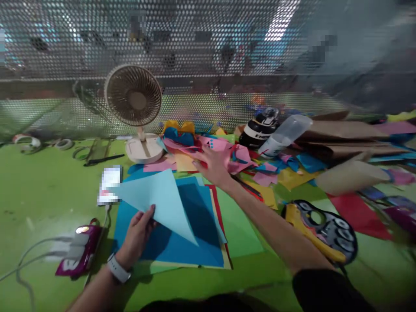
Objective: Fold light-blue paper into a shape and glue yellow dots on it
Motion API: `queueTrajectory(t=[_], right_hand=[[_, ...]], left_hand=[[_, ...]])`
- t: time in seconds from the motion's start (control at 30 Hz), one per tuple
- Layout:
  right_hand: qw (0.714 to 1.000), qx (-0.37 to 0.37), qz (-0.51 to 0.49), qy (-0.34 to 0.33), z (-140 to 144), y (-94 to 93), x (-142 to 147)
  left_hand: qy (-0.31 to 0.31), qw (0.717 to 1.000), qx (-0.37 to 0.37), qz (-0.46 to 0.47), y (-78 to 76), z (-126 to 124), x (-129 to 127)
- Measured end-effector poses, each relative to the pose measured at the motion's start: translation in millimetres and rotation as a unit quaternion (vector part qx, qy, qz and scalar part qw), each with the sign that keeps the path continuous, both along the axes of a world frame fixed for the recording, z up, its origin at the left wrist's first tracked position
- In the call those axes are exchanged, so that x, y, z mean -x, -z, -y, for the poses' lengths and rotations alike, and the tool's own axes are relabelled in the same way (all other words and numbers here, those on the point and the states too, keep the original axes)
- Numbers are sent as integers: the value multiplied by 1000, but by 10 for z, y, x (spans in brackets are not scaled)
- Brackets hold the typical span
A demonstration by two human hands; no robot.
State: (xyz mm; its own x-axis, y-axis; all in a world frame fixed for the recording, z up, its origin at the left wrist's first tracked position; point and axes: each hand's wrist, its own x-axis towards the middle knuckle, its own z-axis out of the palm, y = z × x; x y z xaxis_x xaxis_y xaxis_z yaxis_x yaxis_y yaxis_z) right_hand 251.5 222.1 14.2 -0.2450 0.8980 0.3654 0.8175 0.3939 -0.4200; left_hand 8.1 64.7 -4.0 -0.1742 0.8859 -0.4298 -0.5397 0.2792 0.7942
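My left hand [138, 236] pinches the lower edge of a light blue paper triangle [156, 201] and holds it above a stack of coloured sheets, the top one dark blue [191, 242]. A white watch is on that wrist. My right hand [212, 167] reaches forward with fingers spread into a heap of pink, blue and yellow paper scraps [227, 156], touching a pink piece; whether it grips anything is unclear.
A small beige desk fan [134, 97] stands behind the pile. A phone [109, 184] lies left of the sheets, a magenta device with white cables [81, 249] at front left. A clear plastic cup [286, 132], brown paper [347, 138], tape rolls [27, 142] and a perforated screen [208, 52] behind.
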Motion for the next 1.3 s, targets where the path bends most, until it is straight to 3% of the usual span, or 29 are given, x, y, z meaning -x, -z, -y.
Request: queueTrajectory(t=[0.07,0.1,0.17,0.23,0.33,0.53,0.63,0.7,0.73,0.77,0.83,0.93,1.03,1.13,1.23,1.3], right_hand=[[984,41,-165,-55,355,-11,12],[961,126,-227,-98,522,-14,39],[896,277,-304,-167,797,-10,123],[866,329,-334,-174,973,11,215],[858,352,-340,-159,1080,59,304],[861,370,-316,-149,1129,192,287],[917,254,-276,-132,1162,270,196],[967,89,-188,-145,1189,298,101],[978,4,-118,-173,1206,301,49],[973,-68,-38,-217,1226,295,-2],[931,-154,100,-316,1281,256,-80],[885,-158,181,-398,1405,138,-97],[891,-125,168,-402,1530,12,40],[909,-171,163,-344,1566,16,292],[913,-246,187,-266,1509,192,492],[908,-274,195,-248,1475,339,519]], left_hand=[[32,999,-3,-37,28,35,-3],[47,997,-10,-53,40,50,-3],[72,994,-27,-78,52,75,-2],[101,989,-39,-96,49,92,-3],[121,985,-48,-111,55,96,-2],[25,998,-13,-59,156,26,14],[21,999,9,-22,143,1,9],[28,999,17,-4,108,-9,6],[27,999,20,5,92,-13,8],[24,999,20,12,79,-18,10],[6,1000,15,20,66,-24,18],[-38,998,4,45,60,-17,22],[-52,997,-1,64,38,11,-28],[-23,995,5,97,13,44,-156],[4,993,37,115,-2,90,-287],[21,991,57,120,-22,159,-304]])
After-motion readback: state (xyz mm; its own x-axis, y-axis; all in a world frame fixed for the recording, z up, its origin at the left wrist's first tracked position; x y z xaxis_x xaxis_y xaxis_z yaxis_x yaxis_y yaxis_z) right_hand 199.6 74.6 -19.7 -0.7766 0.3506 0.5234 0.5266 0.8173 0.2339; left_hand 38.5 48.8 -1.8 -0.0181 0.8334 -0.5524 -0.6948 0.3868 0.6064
